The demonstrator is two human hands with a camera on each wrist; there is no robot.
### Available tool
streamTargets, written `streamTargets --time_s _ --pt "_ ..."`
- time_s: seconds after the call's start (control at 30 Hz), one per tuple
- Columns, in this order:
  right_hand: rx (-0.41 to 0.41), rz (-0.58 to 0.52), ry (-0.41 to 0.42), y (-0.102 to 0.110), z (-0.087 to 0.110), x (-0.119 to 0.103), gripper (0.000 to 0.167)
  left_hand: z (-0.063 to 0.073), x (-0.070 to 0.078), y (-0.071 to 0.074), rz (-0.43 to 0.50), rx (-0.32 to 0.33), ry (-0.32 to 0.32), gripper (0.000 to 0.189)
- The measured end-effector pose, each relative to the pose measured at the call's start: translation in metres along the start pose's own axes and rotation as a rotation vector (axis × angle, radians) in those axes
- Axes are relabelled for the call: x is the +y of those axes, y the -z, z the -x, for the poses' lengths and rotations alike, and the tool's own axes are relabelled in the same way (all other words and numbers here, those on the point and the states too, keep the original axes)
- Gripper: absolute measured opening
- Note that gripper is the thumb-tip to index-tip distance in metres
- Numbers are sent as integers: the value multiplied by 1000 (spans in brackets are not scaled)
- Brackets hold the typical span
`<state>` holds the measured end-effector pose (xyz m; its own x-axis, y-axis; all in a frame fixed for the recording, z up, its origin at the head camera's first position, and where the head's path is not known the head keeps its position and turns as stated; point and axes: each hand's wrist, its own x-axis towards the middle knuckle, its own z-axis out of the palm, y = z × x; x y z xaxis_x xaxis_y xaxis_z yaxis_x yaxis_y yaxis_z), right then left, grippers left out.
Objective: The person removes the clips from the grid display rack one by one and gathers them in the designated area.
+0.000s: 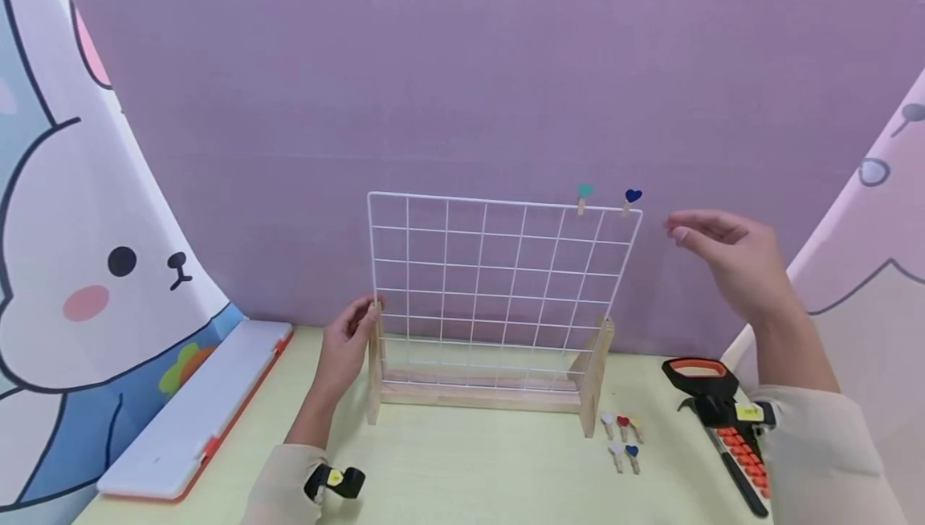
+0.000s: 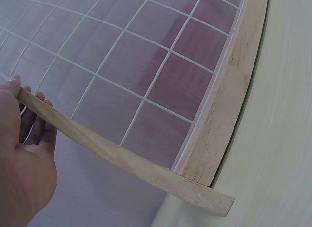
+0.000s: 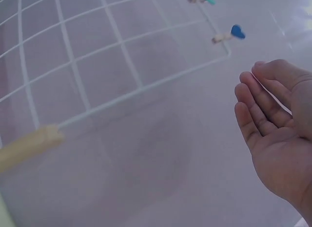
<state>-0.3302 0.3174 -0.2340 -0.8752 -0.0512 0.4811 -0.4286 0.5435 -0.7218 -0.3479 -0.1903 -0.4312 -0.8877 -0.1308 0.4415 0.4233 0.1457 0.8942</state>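
A white wire grid panel (image 1: 433,197) stands upright in a wooden base (image 1: 477,398). My left hand (image 1: 345,348) grips the top of the left wooden upright (image 2: 131,161), thumb on one side and fingers on the other. Two small heart clothespins, one teal (image 1: 584,190) and one dark blue (image 1: 633,197), are clipped along the panel's top wire near its right corner. My right hand (image 1: 744,260) is in the air just right of that corner, fingers loosely bent and holding nothing.
Several loose heart clothespins (image 1: 623,427) lie on the table right of the base. A black-and-orange handle (image 1: 697,372) and a hammer (image 1: 737,473) lie further right, partly behind the right sleeve. At left is a long white case (image 1: 195,404) with orange edges. A purple backdrop (image 1: 462,91) hangs behind.
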Motion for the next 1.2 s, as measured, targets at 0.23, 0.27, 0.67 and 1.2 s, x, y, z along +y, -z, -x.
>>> streamTargets --time_s 0.23,0.27,0.67,1.2 --pt "15 -143 14 1 -20 -27 39 0 -2 0 -8 9 1 38" --pt "15 -160 12 0 -23 -30 38 0 -2 0 -9 9 2 38" --pt "-24 -122 33 -11 -45 -57 40 -1 -3 -1 -10 8 3 38" --pt "-143 -89 13 -34 -63 -77 39 0 0 -1 -25 19 7 38"
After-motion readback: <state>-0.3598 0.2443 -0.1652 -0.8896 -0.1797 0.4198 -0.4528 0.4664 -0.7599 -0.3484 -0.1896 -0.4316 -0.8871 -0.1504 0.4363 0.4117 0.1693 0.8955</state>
